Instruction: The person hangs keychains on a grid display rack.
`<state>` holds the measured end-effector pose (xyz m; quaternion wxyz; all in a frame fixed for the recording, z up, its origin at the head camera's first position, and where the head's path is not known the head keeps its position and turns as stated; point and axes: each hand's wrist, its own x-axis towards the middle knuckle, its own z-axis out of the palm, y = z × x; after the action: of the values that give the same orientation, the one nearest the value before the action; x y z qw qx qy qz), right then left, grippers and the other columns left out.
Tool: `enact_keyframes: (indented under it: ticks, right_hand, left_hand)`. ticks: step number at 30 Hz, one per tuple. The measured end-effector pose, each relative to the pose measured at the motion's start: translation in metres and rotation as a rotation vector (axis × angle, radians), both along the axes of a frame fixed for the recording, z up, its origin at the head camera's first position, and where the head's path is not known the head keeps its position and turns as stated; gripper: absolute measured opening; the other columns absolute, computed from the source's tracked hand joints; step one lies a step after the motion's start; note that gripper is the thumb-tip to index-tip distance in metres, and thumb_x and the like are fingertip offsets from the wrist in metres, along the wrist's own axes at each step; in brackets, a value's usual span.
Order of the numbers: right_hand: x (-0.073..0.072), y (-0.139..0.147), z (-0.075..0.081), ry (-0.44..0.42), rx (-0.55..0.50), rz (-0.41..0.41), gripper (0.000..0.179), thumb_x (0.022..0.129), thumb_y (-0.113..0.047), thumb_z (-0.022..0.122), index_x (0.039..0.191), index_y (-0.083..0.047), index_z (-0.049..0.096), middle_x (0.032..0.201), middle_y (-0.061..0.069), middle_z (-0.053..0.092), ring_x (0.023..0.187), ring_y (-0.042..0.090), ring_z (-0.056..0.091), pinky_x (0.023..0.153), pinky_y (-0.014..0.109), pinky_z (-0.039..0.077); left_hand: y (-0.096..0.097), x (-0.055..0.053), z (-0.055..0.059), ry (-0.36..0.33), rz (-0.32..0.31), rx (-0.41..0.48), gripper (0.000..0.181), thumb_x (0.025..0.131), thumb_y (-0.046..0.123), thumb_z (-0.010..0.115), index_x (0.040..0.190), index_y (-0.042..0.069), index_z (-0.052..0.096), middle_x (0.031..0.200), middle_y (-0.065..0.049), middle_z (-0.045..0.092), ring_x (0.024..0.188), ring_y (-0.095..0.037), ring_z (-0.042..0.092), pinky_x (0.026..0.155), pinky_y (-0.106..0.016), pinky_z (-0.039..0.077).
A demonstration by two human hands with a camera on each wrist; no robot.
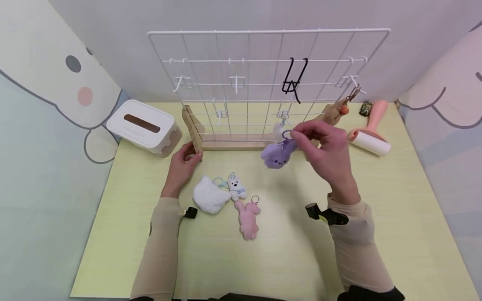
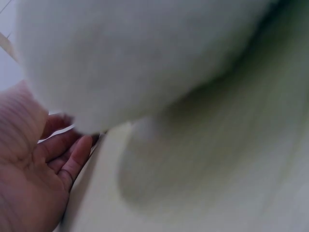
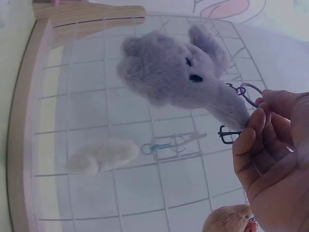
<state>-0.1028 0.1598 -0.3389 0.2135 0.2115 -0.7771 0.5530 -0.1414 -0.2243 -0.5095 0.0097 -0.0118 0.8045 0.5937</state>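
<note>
My right hand (image 1: 326, 152) pinches a purple plush bunny keychain (image 1: 276, 156) by its ring and one ear, in front of the white wire grid rack (image 1: 241, 85). In the right wrist view the bunny (image 3: 169, 70) dangles from the fingertips. My left hand (image 1: 182, 169) holds the front end of the rack's left wooden foot (image 1: 193, 131); its grip is partly hidden. On the table beside it lie a fluffy white plush (image 1: 211, 195), a small white bear keychain (image 1: 236, 188) and a pink bunny keychain (image 1: 247, 219). The white plush (image 2: 120, 63) blocks much of the left wrist view.
The rack carries several white hooks and a black hook (image 1: 291, 83). A white plush keychain (image 3: 101, 155) hangs behind the bunny, and a brown plush keychain (image 1: 333, 113) hangs at right. A tissue box (image 1: 141, 125) stands left; a lint roller (image 1: 370, 140) lies right.
</note>
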Motion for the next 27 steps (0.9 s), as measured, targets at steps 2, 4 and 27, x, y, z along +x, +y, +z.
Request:
enact_keyframes:
  ticks: [2, 4, 27]
  right_hand:
    - [-0.002, -0.003, 0.009, 0.022, -0.065, -0.011, 0.004, 0.088, 0.013, 0.074, 0.091, 0.011, 0.074, 0.084, -0.007, 0.073, 0.071, 0.007, 0.064, 0.069, 0.018, 0.052]
    - [-0.005, -0.006, 0.015, 0.040, -0.133, -0.031, 0.002, 0.087, 0.012, 0.073, 0.089, 0.013, 0.073, 0.083, -0.008, 0.072, 0.069, 0.009, 0.062, 0.068, 0.020, 0.051]
    - [-0.022, -0.014, 0.003, -0.032, -0.437, -0.126, 0.010, 0.093, 0.002, 0.073, 0.094, 0.012, 0.074, 0.073, 0.004, 0.070, 0.055, 0.014, 0.055, 0.053, 0.021, 0.046]
  left_hand:
    - [0.000, -0.001, -0.001, -0.004, 0.002, 0.004, 0.057, 0.103, 0.025, 0.071, 0.153, 0.005, 0.054, 0.141, -0.018, 0.064, 0.107, -0.018, 0.063, 0.089, -0.019, 0.048]
    - [0.000, -0.001, -0.001, -0.008, 0.000, 0.003, 0.056, 0.103, 0.025, 0.070, 0.153, 0.004, 0.054, 0.142, -0.019, 0.064, 0.108, -0.018, 0.062, 0.089, -0.019, 0.048]
    - [0.011, 0.009, 0.037, -0.076, -0.014, 0.031, 0.054, 0.104, 0.011, 0.067, 0.153, -0.004, 0.050, 0.142, -0.027, 0.061, 0.107, -0.022, 0.060, 0.086, -0.017, 0.046]
